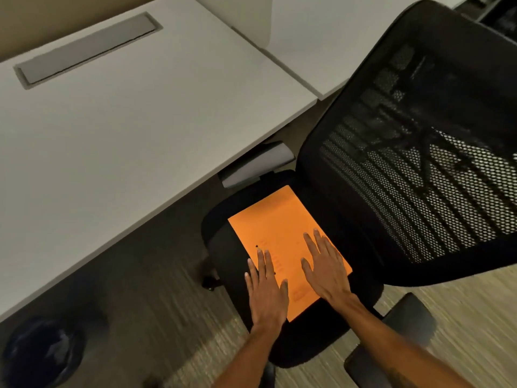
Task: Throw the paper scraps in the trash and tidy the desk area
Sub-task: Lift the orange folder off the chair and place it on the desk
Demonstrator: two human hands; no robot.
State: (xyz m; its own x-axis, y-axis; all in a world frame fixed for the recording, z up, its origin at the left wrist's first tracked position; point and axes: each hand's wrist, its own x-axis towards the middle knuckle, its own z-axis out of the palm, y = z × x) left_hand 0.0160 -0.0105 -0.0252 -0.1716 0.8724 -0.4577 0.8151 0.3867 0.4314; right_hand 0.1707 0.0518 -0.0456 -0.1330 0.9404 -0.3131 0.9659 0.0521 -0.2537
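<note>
Fingers (pixel 263 261) of the left hand (pixel 267 292) are extended and slightly spread, palm down, lying flat on the near left part of a flat orange rectangular paper envelope (pixel 279 228). They grip nothing. The outer fingers overlap the envelope's left edge onto the seat. The right hand (pixel 326 268) is likewise flat, palm down, fingers straight and a little apart, resting on the envelope's near right part; it holds nothing. Both forearms enter from the lower edge of the view.

The envelope lies flat on the black padded seat (pixel 223 233) of a black office chair, turned at an angle to the seat's edges, its far corner near the base of the black mesh backrest (pixel 419 177). Faint printed lines and a small dark mark show on its face; the wording cannot be read. A black armrest pad (pixel 391 340) sits at lower right; a pale grey armrest pad (pixel 257 163) shows just beyond the seat, partly under the table's edge.

The white rectangular table (pixel 126 130) lies to the left of the chair. A grey rectangular cable-hatch cover (pixel 86 49) is set in its far side. A second white surface (pixel 321 37) adjoins on the right.

A round black trash bin (pixel 42 351) with a dark liner stands on the striped grey-brown carpet (pixel 181 317) at lower left, well apart from the chair. Its contents are blurred.
</note>
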